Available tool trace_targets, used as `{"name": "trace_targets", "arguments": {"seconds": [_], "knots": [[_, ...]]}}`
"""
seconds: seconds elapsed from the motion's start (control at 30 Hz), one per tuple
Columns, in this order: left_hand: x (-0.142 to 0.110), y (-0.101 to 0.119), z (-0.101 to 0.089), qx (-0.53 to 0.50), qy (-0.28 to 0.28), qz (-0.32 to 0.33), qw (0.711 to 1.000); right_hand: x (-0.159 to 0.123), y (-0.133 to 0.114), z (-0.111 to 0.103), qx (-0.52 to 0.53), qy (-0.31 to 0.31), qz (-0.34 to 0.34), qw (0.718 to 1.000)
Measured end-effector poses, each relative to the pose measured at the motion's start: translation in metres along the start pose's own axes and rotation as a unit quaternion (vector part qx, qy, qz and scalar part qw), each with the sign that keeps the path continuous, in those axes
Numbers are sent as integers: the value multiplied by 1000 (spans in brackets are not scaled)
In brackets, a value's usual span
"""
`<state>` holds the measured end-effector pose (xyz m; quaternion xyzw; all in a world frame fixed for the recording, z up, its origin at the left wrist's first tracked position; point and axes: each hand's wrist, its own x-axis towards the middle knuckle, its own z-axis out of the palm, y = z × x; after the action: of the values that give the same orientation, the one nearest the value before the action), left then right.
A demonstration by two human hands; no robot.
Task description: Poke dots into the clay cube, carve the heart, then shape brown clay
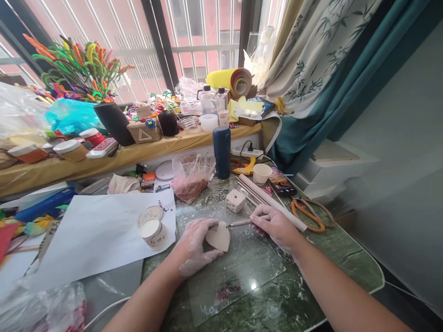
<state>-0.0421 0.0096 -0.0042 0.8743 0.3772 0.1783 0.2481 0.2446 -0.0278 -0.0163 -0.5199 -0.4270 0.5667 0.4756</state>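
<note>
A flat, pale clay piece (218,237), rounded with one pointed end, lies on a clear sheet (242,272). My left hand (195,246), dusted white, curves around its left side, with thumb and fingers against its edges. Between the fingers of my right hand (272,223) is a slim, light-handled clay tool (242,222). Its thin tip is at the upper right edge of the clay; whether it touches I cannot tell. Just beyond my hands sits a pale clay die (235,201) with hollow pips.
A white rolling pin (273,203), orange-handled scissors (308,216), a paper cup (262,174) and a phone (282,181) lie to the right. Behind stand a dark blue bottle (222,153) and a plastic bag of reddish clay (192,182). An open white jar (151,230) rests on paper (97,235) at left.
</note>
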Motion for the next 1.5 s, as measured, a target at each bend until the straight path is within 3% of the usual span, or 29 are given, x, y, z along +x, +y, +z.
{"name": "trace_targets", "arguments": {"seconds": [0.23,0.57,0.77,0.97,1.13,1.5], "knots": [[-1,5,-4,-5,-15,10,1000,0,-2,-7,1,-58,21,998],[1,6,0,6,-10,12,1000,-3,-1,-8,-60,-69,39,995],[2,7,-3,-2,-10,12,1000,-6,0,-6,-162,-64,18,985],[1,1,-3,-13,-12,12,1000,-5,-1,-11,-104,-60,9,993],[0,1,-7,-31,-41,21,998,-5,-2,-16,-109,-69,9,992],[-1,-1,-4,-22,-38,27,999,-2,-2,-11,-128,-27,12,991]]}}
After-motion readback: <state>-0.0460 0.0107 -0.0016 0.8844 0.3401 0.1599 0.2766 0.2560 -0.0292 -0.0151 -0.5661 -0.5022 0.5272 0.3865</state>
